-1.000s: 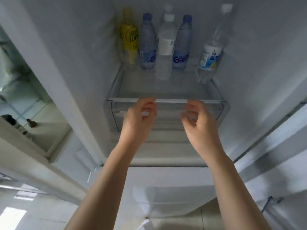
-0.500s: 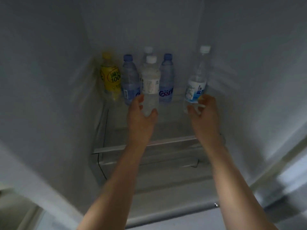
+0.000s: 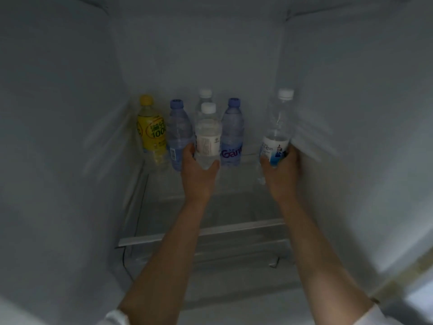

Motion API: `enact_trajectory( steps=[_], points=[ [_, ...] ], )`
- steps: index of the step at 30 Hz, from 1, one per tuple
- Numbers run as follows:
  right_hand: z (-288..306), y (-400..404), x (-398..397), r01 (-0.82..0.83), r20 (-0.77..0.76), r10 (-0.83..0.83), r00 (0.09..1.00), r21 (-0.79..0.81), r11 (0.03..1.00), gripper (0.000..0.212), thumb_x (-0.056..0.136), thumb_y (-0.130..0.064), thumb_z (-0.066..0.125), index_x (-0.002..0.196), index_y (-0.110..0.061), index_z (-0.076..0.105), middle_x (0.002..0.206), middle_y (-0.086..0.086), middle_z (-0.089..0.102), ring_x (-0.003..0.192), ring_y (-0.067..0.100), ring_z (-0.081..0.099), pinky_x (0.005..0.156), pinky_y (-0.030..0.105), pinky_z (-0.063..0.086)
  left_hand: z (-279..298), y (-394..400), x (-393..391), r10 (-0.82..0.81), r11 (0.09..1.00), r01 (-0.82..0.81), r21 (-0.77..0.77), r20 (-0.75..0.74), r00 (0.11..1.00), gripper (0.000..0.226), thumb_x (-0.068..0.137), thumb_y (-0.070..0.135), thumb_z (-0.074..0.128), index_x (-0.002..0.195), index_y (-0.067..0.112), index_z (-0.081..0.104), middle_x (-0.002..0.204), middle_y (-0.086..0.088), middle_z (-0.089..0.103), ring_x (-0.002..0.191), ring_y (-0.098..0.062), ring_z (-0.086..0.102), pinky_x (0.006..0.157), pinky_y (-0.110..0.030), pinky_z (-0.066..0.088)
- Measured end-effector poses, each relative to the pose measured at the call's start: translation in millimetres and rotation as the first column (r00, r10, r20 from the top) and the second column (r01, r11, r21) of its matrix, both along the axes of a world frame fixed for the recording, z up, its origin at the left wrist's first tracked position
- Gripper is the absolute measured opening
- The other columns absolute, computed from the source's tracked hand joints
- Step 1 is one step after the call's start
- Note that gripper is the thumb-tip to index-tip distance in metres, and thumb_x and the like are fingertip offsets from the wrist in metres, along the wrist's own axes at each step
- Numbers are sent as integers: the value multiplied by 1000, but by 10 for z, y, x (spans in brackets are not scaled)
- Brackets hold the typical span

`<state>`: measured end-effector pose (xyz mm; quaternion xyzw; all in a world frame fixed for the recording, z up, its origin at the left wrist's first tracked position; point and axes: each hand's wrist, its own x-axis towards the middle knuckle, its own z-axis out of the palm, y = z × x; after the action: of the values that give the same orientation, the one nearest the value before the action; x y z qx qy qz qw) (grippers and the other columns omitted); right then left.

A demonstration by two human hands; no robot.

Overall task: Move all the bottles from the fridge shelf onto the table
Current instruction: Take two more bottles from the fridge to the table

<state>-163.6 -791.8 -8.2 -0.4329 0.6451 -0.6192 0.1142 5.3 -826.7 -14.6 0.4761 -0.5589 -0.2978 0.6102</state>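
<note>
Dim fridge shelf (image 3: 203,233): left hand (image 3: 199,174) around white-labelled bottle (image 3: 208,134), right hand (image 3: 282,174) around blue-labelled bottle (image 3: 276,130).

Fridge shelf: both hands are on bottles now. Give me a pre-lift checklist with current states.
1. Left hand grip round the clear white-capped bottle: ok.
2. Right hand grip round the tall bottle: ok.
3. Both held bottles upright: ok.
4. Caps tight: cannot tell.
5. Neighbours clear of the left-hand lift: not ok, blue bottles stand close on both sides.
6. Table free: cannot tell, out of view.
</note>
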Motion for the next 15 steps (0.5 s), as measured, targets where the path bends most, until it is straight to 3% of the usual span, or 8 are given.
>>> enact_trajectory(
  steps=[4, 9, 15],
  points=[
    [-19, -137, -52, 20, 6, -20, 1000, 1, 1000, 60, 82, -8, 72, 131, 3, 39, 127, 17, 54, 110, 26, 58, 84, 27, 46, -19, -85, -43, -13, 1000, 13, 18, 8, 1000, 66, 77, 11, 79, 134, 12, 45, 123, 5, 53, 112, -8, 52, 93, -20, 42],
    [-36, -244, -85, 48, -5, -48, 999, -13, 999, 63, 77, -9, 77, 126, 3, 40, 123, 20, 55, 108, 33, 59, 89, 45, 52, -20, -168, -93, -8, 999, 8, 51, 0, 1000, 69, 75, 13, 81, 133, 12, 44, 124, 3, 55, 111, -9, 53, 93, -24, 44],
    [-63, -220, -65, 60, -69, -61, 996, -17, 998, 67, 66, -29, 85, 115, -1, 48, 111, 18, 59, 102, 35, 59, 84, 51, 52, 21, -148, -84, 16, 997, -16, 76, -2, 1000, 58, 70, 16, 85, 118, 14, 52, 113, 7, 57, 102, -6, 56, 84, -21, 46]
  ],
)
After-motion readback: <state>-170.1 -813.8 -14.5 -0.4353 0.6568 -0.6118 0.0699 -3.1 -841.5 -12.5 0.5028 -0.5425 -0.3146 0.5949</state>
